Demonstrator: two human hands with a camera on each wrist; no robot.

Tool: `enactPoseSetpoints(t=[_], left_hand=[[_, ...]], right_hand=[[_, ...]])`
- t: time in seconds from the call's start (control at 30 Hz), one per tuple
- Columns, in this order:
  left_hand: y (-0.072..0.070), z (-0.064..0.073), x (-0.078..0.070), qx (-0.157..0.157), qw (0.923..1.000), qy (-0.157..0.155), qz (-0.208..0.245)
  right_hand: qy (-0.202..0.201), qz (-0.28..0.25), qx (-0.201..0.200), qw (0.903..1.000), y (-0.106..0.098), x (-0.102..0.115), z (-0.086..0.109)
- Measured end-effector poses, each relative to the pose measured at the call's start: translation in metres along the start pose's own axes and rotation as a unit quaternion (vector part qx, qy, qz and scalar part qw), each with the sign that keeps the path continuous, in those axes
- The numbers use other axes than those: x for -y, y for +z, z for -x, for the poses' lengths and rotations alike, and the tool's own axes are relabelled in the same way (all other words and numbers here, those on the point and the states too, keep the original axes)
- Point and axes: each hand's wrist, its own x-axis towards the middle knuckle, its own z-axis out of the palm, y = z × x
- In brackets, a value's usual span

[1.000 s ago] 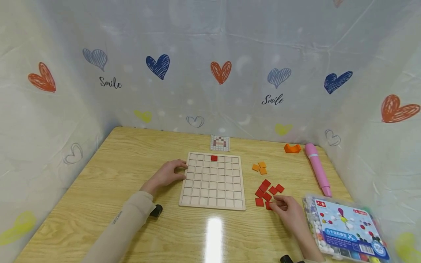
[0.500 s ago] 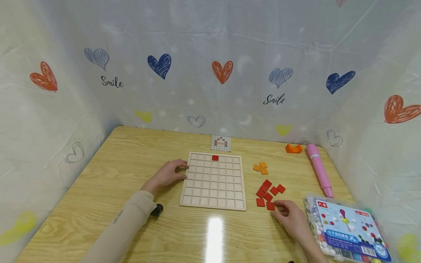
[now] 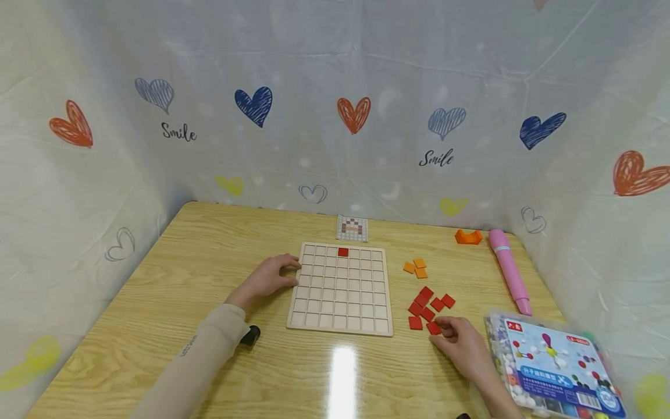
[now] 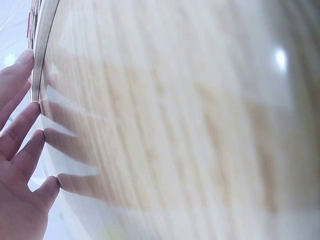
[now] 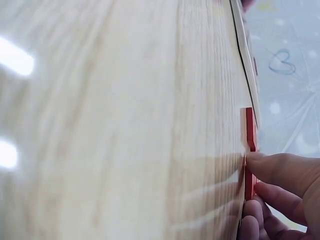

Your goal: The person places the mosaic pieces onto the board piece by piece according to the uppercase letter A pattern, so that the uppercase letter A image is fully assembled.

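Observation:
A pale wooden grid board (image 3: 337,333) lies mid-table in the head view, with one red tile (image 3: 343,252) in its top row. My left hand (image 3: 268,276) rests at the board's left edge, fingers spread; in the left wrist view, fingertips of the left hand (image 4: 22,175) touch the tabletop and board side. To the right of the board lies a loose cluster of red tiles (image 3: 421,300). My right hand (image 3: 460,346) pinches the nearest red tile (image 3: 434,328) between thumb and finger, flat on the table. The right wrist view shows the thumb against this red tile (image 5: 249,180).
Several orange tiles (image 3: 420,263) lie beyond the red ones. A small pattern card (image 3: 352,228) sits behind the board. On the right are an orange holder (image 3: 468,237), a pink pen-shaped object (image 3: 509,270) and a clear box of molecular model pieces (image 3: 557,366).
The right hand's fingers have shifted slightly at the nearest red tile, which has turned a little. The left hand stays at the board's edge. The head view has shifted slightly.

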Motion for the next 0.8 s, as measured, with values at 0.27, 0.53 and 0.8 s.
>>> enactPoseSetpoints(t=[0.27,0.53,0.8], left_hand=[[-0.0012,0.0021,-0.0038,0.002,1.0000,-0.004,0.005],[-0.0016,0.0019,-0.0063,0.006,0.9998,-0.017,0.011],[-0.0019,0.0037,-0.0067,0.002,0.9998,-0.015,0.014]], right_hand=[[0.001,0.011,0.004,0.9999,-0.0017,0.0008,-0.0035],[0.006,0.023,0.021,0.9995,-0.0036,0.0020,-0.0035],[0.000,0.034,0.016,0.9993,-0.0032,0.0034,0.0000]])
